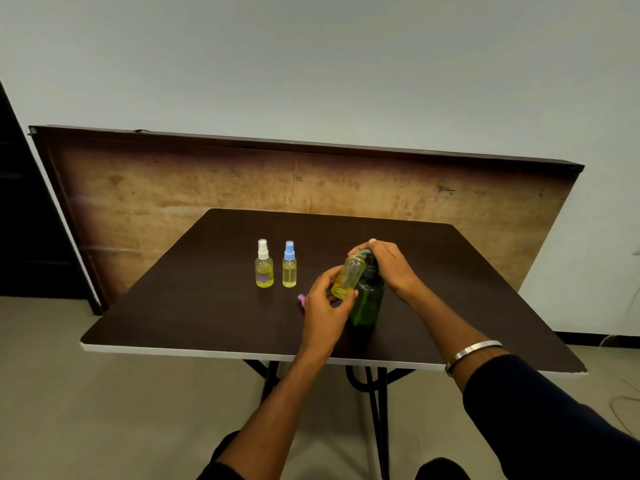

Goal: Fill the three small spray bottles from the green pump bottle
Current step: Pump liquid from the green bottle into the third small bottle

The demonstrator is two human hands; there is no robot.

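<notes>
Gripping an uncapped spray bottle [347,278], left hand [323,311] tilts it under green pump bottle [367,299]; right hand [389,265] presses its pump.

No text, label, brand or number can be read on anything in view.

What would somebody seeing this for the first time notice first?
Probably the two hands meeting at mid-table: the left hand holds a small uncapped bottle tilted against the top of the green pump bottle, where the right hand rests. Next, the two capped spray bottles, white-topped and blue-topped, standing upright side by side to their left, holding yellow liquid.
</notes>
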